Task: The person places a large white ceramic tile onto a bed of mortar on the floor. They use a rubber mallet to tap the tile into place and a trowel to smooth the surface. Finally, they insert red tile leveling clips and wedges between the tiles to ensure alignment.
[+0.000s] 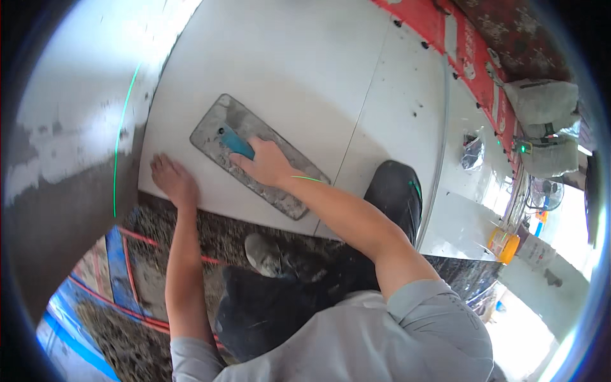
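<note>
My right hand (268,167) is closed around the teal handle (237,142) of a large rectangular float (207,127). The float's grey plate is smeared with dried mortar and lies slantwise on a big white floor tile (286,76). To its left, my left hand (175,180) rests palm down on the same tile, fingers stretched out, close to the tile's near edge and the wall. A thin green laser line crosses my right wrist. The underside of the float is hidden.
A grey-white wall (76,140) with a green laser line rises on the left. Rough mortar (219,232) and red pipes (143,239) border the tiles in front. My dark-trousered knee (394,197) is over the tiles. Farther right are red sheeting (468,57), a yellow tub (504,246) and a fan (545,193).
</note>
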`<state>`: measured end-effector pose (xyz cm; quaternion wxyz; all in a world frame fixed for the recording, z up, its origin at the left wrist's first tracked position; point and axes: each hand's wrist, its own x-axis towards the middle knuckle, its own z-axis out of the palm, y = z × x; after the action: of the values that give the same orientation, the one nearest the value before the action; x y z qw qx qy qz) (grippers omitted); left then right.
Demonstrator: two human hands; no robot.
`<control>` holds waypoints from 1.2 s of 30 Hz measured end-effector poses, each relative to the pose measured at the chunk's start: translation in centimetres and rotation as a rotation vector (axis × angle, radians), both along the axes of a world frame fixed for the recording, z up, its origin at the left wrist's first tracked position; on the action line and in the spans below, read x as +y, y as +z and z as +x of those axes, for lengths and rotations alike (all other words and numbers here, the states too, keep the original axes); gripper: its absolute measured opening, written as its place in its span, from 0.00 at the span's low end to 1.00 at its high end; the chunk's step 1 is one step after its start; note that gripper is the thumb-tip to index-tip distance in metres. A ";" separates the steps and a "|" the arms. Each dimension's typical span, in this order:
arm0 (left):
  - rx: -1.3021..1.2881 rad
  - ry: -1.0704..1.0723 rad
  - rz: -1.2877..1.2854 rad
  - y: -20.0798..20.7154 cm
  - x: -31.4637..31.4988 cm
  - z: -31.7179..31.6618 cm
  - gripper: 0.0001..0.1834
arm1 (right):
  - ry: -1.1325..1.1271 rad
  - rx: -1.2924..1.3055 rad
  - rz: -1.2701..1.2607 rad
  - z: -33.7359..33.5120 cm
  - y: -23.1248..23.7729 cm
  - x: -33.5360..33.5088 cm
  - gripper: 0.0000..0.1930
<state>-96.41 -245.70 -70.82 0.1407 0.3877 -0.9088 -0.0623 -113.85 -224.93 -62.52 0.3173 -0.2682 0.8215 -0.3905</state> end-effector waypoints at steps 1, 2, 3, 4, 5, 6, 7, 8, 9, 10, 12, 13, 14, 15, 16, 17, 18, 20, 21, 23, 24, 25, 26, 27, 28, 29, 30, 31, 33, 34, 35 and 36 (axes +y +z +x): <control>-0.041 0.023 0.030 0.4 0.1 -0.5 0.29 | -0.056 -0.010 -0.006 -1.2 0.1 -0.3 0.25; -0.080 -0.011 0.008 1.1 0.4 -1.4 0.30 | -0.109 -0.032 -0.040 -3.0 1.1 -0.6 0.24; -0.123 -0.043 -0.012 1.6 1.1 -2.4 0.31 | -0.160 -0.059 -0.072 -5.0 2.7 -0.9 0.23; -0.174 -0.072 -0.033 2.0 1.5 -3.8 0.33 | -0.208 -0.093 -0.105 -6.4 4.0 -1.1 0.22; -0.187 -0.084 -0.026 2.4 1.6 -5.6 0.33 | -0.263 -0.034 -0.187 -7.5 4.7 -1.4 0.20; -0.204 -0.100 -0.012 2.7 1.7 -7.3 0.34 | -0.321 0.023 -0.261 -8.2 5.2 -1.4 0.19; -0.216 -0.117 0.008 2.9 2.0 -9.2 0.35 | -0.378 0.086 -0.329 -8.8 5.5 -1.2 0.18; -0.206 -0.146 0.022 3.2 2.1 -11.2 0.36 | -0.429 0.096 -0.332 -9.3 5.4 -1.0 0.17; -0.197 -0.178 0.041 3.4 2.4 -13.3 0.36 | -0.483 0.108 -0.330 -9.6 5.0 -0.3 0.17; -0.192 -0.202 0.051 3.8 2.6 -15.1 0.37 | -0.531 0.111 -0.338 -10.2 4.5 0.0 0.16; -0.267 -0.241 0.059 4.1 3.6 -18.9 0.38 | -0.602 -0.055 -0.228 -12.5 1.7 -0.1 0.17; -0.303 -0.260 0.053 4.5 3.4 -20.5 0.38 | -0.605 -0.067 -0.197 -13.4 -0.2 -0.2 0.17; -0.300 -0.244 0.047 5.0 2.9 -20.9 0.39 | -0.597 -0.097 -0.176 -14.1 -1.0 -0.7 0.16; -0.294 -0.245 0.061 4.9 3.0 -21.1 0.39 | -0.598 -0.009 -0.221 -15.0 -0.5 -0.9 0.16; -0.289 -0.245 0.074 4.9 3.1 -21.2 0.40 | -0.599 0.079 -0.265 -15.8 0.1 -1.0 0.16; -0.282 -0.253 0.073 5.0 3.3 -21.1 0.40 | -0.599 0.168 -0.308 -16.5 0.8 -1.2 0.15; -0.277 -0.254 0.063 4.9 3.1 -20.9 0.40 | -0.614 0.141 -0.373 -17.2 2.2 -1.3 0.15; -0.270 -0.259 0.060 4.8 3.1 -20.7 0.41 | -0.650 0.090 -0.492 -17.5 5.7 -0.1 0.15; -0.259 -0.265 0.066 4.5 3.4 -21.1 0.41 | -0.699 0.122 -0.556 -17.7 5.2 0.6 0.15; -0.246 -0.270 0.077 4.7 3.4 -21.6 0.41 | -0.780 -0.013 -0.403 -20.7 0.5 0.9 0.15; -0.241 -0.275 0.102 4.9 3.8 -21.8 0.41 | -0.819 -0.077 -0.315 -22.2 -1.7 1.3 0.15; -0.237 -0.274 0.120 4.9 3.9 -21.9 0.41 | -0.795 -0.068 -0.291 -23.5 -3.2 1.1 0.16; -0.233 -0.265 0.118 5.1 3.7 -21.8 0.41 | -0.762 -0.024 -0.304 -23.7 -2.8 0.4 0.16; -0.238 -0.255 0.122 5.0 3.6 -21.2 0.41 | -0.730 0.013 -0.308 -23.5 -2.3 0.0 0.16; -0.236 -0.248 0.125 5.0 3.3 -21.4 0.41 | -0.699 0.056 -0.315 -23.6 -0.9 -0.7 0.16; -0.243 -0.245 0.115 5.0 2.8 -21.5 0.41 | -0.708 0.142 -0.359 -21.9 1.0 -0.6 0.17; -0.251 -0.241 0.118 5.0 3.2 -21.6 0.41 | -0.704 0.147 -0.403 -20.5 2.4 0.4 0.17; -0.265 -0.238 0.117 5.0 3.4 -21.6 0.41 | -0.704 0.147 -0.449 -19.1 3.5 1.3 0.17; -0.265 -0.251 0.132 4.7 3.6 -21.8 0.41 | -0.741 0.050 -0.441 -18.5 2.2 1.5 0.16; -0.264 -0.256 0.141 4.7 3.6 -21.7 0.42 | -0.731 0.038 -0.347 -19.1 0.3 1.2 0.16; -0.268 -0.260 0.154 4.7 3.6 -21.8 0.42 | -0.714 0.031 -0.261 -20.6 -1.5 0.7 0.15; -0.277 -0.253 0.152 4.8 3.4 -22.0 0.42 | -0.688 0.016 -0.191 -21.9 -2.4 -0.4 0.14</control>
<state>-118.41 -242.32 -66.01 -0.0243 0.2850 -0.9536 -0.0939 -135.74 -225.37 -64.95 0.1343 -0.0071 0.8260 -0.5474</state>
